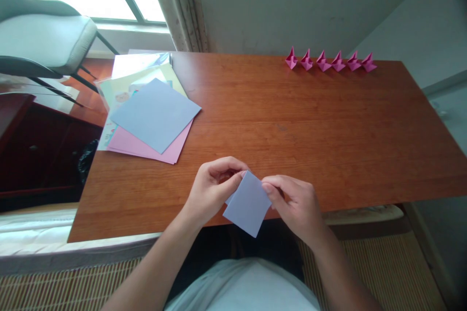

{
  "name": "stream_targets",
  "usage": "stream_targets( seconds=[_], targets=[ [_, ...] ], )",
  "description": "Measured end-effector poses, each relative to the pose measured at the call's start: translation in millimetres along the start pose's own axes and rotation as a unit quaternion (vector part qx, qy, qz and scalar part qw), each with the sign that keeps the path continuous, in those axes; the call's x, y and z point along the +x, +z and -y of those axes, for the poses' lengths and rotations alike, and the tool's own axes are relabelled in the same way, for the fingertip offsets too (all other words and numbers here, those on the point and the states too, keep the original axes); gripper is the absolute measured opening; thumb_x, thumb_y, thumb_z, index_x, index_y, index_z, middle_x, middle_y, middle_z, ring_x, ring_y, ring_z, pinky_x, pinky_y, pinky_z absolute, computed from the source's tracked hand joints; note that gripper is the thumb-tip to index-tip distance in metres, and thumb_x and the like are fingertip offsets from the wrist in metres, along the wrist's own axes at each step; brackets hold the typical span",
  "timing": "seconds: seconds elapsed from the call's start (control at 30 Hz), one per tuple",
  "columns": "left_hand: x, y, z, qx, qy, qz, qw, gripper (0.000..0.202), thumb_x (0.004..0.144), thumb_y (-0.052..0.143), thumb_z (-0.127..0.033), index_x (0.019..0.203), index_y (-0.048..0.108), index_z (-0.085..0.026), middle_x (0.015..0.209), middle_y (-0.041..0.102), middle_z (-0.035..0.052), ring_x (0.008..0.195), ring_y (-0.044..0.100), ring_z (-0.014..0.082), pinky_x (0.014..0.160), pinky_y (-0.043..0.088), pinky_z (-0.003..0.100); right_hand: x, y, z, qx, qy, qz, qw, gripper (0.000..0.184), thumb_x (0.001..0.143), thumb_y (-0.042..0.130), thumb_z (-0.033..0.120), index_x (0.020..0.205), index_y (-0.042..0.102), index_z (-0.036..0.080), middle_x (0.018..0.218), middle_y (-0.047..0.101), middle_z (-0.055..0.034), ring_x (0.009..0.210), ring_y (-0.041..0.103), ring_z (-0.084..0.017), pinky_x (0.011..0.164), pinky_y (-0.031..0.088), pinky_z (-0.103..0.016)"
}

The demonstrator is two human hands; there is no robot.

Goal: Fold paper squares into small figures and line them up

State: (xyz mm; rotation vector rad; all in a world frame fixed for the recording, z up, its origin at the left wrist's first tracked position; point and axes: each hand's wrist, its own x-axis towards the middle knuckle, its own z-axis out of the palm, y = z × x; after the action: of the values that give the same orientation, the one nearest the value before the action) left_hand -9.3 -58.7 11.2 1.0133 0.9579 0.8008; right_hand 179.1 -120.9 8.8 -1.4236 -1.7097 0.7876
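Note:
A small folded sheet of pale blue origami paper [248, 206] is held between my two hands at the table's front edge. My left hand [215, 184] pinches its upper left edge between thumb and fingers. On the opposite side, my right hand [294, 201] grips the right edge with thumb and index finger. The paper is tilted, its lower corner hanging past the table edge over my lap. Behind its left side a second layer peeks out. The fingertips behind the paper are hidden.
Blue paper [156, 114] lies over pink paper [170, 153] and printed sheets [105, 131] at the left of the wooden table [277, 131]. Several pink folded paper cranes [323, 61] line the back edge. A chair [47, 39] stands by the window.

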Motion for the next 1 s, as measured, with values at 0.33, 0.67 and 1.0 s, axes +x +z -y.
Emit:
stream_targets(
  seconds=[0.33,0.67,1.0],
  targets=[
    [-0.2,-1.8,-1.4,0.047,0.001,-0.005,0.999,0.02,0.084,0.078,-0.035,0.085,0.074,-0.016,0.079,0.068,0.002,0.068,0.059,0.0112,0.058,0.045,0.019,-1.3,-0.2,-2.3,-0.012,0.007,0.002,1.0,0.018,0.1,0.056,0.022,0.086,0.067,0.021,0.073,0.07,0.0024,0.063,0.063,-0.01,0.062,0.044,-0.021],
    [1.6,0.5,1.6,0.228,0.097,0.004,0.969,0.009,0.089,0.071,-0.023,0.082,0.073,-0.017,0.077,0.072,0.0008,0.07,0.063,0.0112,0.066,0.048,0.02,-0.1,0.6,-2.0,-0.006,0.025,0.022,0.999,0.009,0.096,0.061,0.025,0.091,0.067,0.02,0.08,0.07,-0.0003,0.072,0.064,-0.013,0.068,0.046,-0.024],
    [-2.3,2.9,1.3,0.32,0.105,0.032,0.941,0.019,0.094,0.063,-0.029,0.081,0.072,-0.018,0.07,0.07,-0.0001,0.06,0.058,0.0102,0.058,0.042,0.021,8.2,1.4,-0.2,0.029,0.1,-0.025,0.994,0.018,0.096,0.061,0.03,0.082,0.068,0.021,0.077,0.071,-0.0005,0.069,0.063,-0.014,0.063,0.046,-0.024]
  ],
)
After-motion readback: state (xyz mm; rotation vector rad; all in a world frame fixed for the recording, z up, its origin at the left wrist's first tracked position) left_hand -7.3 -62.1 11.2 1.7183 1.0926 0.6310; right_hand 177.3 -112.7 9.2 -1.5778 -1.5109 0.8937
